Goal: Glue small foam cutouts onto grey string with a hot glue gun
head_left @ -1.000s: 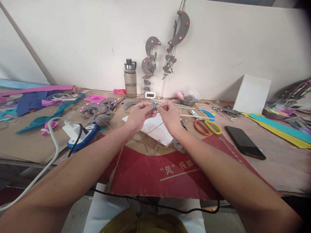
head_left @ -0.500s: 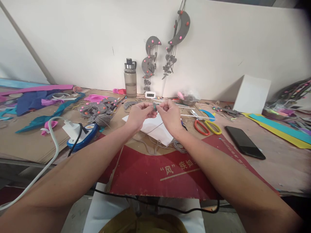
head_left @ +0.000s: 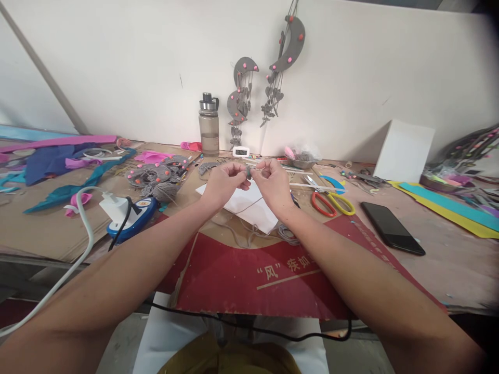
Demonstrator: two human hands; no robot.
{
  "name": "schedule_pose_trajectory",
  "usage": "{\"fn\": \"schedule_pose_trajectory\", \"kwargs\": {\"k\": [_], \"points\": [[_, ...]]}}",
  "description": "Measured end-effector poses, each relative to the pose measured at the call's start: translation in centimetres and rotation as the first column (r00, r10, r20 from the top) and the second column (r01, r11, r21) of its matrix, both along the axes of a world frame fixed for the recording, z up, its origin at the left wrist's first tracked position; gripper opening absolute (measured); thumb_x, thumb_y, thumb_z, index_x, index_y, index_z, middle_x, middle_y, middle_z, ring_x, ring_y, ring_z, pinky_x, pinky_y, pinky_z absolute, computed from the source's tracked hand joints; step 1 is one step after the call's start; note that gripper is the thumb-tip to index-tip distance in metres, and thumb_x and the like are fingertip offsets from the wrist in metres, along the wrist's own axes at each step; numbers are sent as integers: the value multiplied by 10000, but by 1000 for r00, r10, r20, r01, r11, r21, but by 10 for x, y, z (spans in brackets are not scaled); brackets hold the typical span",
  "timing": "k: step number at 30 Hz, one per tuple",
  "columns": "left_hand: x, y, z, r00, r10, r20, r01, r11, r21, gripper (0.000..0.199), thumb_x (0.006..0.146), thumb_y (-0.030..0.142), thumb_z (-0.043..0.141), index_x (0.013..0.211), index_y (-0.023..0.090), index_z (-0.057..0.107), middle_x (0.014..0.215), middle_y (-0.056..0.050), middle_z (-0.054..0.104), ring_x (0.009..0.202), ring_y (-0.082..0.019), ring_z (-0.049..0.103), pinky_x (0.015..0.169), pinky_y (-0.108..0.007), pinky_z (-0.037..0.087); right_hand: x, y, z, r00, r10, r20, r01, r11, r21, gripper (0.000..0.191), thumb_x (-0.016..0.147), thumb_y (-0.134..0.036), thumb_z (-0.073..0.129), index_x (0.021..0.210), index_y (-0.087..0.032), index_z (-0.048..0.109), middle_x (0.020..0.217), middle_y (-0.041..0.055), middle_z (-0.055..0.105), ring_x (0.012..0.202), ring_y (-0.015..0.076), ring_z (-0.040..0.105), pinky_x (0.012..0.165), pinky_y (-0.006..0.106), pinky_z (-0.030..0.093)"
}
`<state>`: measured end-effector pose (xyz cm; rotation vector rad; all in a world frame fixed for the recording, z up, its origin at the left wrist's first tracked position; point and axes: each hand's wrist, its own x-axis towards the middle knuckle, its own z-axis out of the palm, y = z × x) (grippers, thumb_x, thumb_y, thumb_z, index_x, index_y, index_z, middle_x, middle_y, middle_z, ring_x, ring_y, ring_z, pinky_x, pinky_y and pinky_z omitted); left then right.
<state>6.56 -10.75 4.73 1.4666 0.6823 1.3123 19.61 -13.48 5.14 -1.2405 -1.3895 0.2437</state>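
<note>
My left hand (head_left: 226, 183) and my right hand (head_left: 272, 186) meet above a white sheet of paper (head_left: 255, 208). Between their pinched fingertips is a small grey piece (head_left: 248, 172), too small to name for sure. A strand of grey yarn (head_left: 249, 205) runs down from my right hand across the paper. More yarn lies in a loose coil (head_left: 287, 235) by the paper's front corner. Right of my right hand rest scissors (head_left: 323, 203) with one red and one yellow handle loop.
A phone (head_left: 393, 228) lies at the right. Behind stand a water bottle (head_left: 209, 124) and a small digital clock (head_left: 240, 151). Grey moon hangings (head_left: 290, 47) hang on the wall. At left are a blue power strip (head_left: 132, 221), a grey yarn ball (head_left: 166, 192) and felt scraps (head_left: 58, 163).
My fingers have shifted very slightly around the small grey piece. Both hands stay in the same place, and everything else looks the same.
</note>
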Motion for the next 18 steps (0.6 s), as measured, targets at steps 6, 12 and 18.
{"fn": "schedule_pose_trajectory", "kwargs": {"k": [6,12,18], "points": [[-3,-1,5,994,-102,32,103,993,-64,171,723,274,667,768,115,621,685,-33,629,609,-123,615,632,-286,525,7,6,-2,995,101,-25,-102,993,-64,195,765,-339,555,789,-161,630,730,-5,611,697,125,512,687,267,396],[-8,0,10,991,-117,-58,109,986,-127,212,725,313,674,745,104,651,741,-67,633,649,-138,616,551,-250,492,8,6,-1,998,14,63,-9,997,-76,144,733,-295,554,733,-168,622,692,-16,606,690,130,513,698,270,393],[-8,4,9,988,-83,-134,64,987,-144,98,717,198,673,714,102,653,588,-35,601,497,-96,548,488,-226,441,7,4,-2,985,8,172,5,997,-79,120,727,-274,557,749,-174,619,728,-9,616,718,136,513,718,274,389]]}}
